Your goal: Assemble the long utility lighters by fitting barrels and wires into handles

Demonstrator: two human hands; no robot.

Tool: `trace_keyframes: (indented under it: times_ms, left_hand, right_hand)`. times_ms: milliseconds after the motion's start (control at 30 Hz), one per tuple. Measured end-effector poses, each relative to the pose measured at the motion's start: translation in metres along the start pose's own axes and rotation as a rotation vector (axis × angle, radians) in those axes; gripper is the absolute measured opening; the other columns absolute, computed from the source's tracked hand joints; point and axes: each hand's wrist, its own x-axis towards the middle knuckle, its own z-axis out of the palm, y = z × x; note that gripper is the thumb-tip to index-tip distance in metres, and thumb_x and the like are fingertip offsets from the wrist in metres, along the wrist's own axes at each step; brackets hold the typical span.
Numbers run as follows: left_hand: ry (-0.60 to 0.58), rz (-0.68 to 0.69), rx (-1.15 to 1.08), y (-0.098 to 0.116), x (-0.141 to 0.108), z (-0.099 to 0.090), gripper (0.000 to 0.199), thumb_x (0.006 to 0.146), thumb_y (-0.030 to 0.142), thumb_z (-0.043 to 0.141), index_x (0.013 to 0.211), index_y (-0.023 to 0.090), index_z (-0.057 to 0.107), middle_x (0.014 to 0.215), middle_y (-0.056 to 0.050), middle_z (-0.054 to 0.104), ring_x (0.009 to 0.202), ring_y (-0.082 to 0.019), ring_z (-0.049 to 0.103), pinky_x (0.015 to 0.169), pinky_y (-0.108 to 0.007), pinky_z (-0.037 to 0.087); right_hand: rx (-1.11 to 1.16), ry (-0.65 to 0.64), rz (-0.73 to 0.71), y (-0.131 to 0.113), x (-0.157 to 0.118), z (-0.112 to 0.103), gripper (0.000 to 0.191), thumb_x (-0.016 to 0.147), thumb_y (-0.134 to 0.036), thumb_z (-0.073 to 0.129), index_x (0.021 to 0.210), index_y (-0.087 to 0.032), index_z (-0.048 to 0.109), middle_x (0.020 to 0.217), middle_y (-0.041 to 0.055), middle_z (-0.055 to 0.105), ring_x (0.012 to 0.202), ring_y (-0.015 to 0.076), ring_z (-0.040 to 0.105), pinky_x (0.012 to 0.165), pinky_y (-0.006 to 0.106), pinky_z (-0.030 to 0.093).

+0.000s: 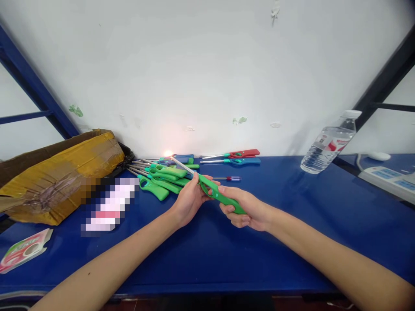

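Observation:
A green long-necked lighter (223,197) is held between both hands above the blue table, its metal tube pointing up and left. A bright glow shows near the tube's tip. My right hand (244,208) is wrapped round the handle. My left hand (193,196) pinches the front part, where the tube meets the green body, with the thumb on top. Behind my left hand lies a pile of green lighters (154,188), tubes towards the left. A red lighter (248,153) and a blue lighter (247,161) lie beside each other near the wall.
A taped cardboard box (61,177) sits at the left, with a pixelated item (112,205) beside it and a printed card (26,250) in front. A small screwdriver (234,178) lies behind the hands. A water bottle (327,144) and power strip (387,179) are at the right.

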Motion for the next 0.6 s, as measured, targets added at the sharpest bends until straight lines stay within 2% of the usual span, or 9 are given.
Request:
trace_keyframes:
  times_ms: [233, 433, 600]
  left_hand:
    - [0.036, -0.016, 0.003, -0.0004, -0.0007, -0.0001, 0.045, 0.106, 0.044, 0.031, 0.092, 0.016, 0.063, 0.093, -0.011, 0.072, 0.076, -0.018, 0.064, 0.075, -0.032, 0.052]
    - [0.048, 0.031, 0.007, -0.0023, -0.0016, -0.0001, 0.044, 0.105, 0.046, 0.034, 0.091, 0.016, 0.063, 0.093, -0.01, 0.072, 0.067, -0.015, 0.06, 0.072, -0.03, 0.05]
    - [0.07, 0.028, 0.01, -0.0023, -0.0005, 0.0009, 0.045, 0.106, 0.044, 0.032, 0.091, 0.015, 0.063, 0.093, -0.011, 0.072, 0.077, -0.018, 0.064, 0.075, -0.031, 0.05]
  right_hand:
    - [0.036, -0.016, 0.004, 0.0035, 0.0024, -0.0018, 0.023, 0.102, -0.047, 0.037, 0.099, -0.025, 0.043, 0.058, -0.0102, 0.039, 0.033, 0.0024, 0.017, 0.034, 0.014, 0.016]
    - [0.028, -0.027, 0.011, 0.003, 0.0039, -0.0018, 0.022, 0.101, -0.047, 0.04, 0.108, -0.027, 0.044, 0.059, -0.0102, 0.039, 0.033, 0.0024, 0.017, 0.035, 0.014, 0.016]
    - [0.025, -0.045, 0.006, 0.0033, 0.0038, -0.0022, 0.024, 0.1, -0.047, 0.044, 0.115, -0.029, 0.045, 0.061, -0.01, 0.041, 0.034, 0.0022, 0.02, 0.036, 0.015, 0.017]
